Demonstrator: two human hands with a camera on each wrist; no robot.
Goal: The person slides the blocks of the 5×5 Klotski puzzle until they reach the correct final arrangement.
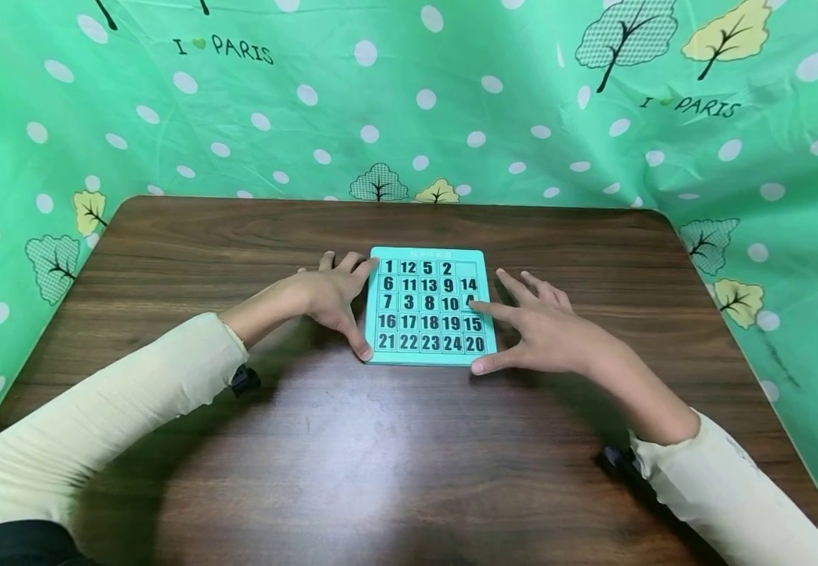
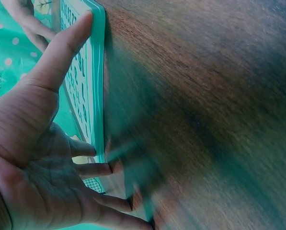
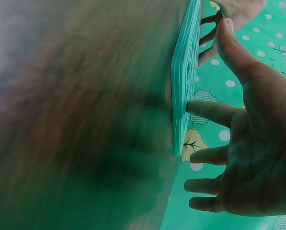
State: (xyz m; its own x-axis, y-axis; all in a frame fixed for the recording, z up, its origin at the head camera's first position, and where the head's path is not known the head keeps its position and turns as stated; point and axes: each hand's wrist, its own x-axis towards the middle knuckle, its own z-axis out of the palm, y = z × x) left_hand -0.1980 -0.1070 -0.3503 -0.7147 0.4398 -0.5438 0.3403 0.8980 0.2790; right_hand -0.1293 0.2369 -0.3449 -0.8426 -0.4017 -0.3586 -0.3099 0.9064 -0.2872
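Observation:
A turquoise number slide puzzle (image 1: 420, 313) lies flat on the wooden table, with black numerals on its square tiles and a gap at the top right of the grid. My left hand (image 1: 329, 295) spreads along its left side: the thumb rests on the near left corner, and the index finger reaches the far left corner. On the right, my right hand (image 1: 548, 336) has its index fingertip on the tile marked 4, partly covering the numeral. Its thumb points to the near right edge, while the other fingers extend past the right side, as the right wrist view shows.
The dark brown table (image 1: 352, 456) extends around the puzzle on every side. Behind it and along both sides hangs a green curtain (image 1: 380, 94) with white dots and printed trees. Pale sleeves (image 1: 133, 401) cover both forearms, with a small black device at each wrist.

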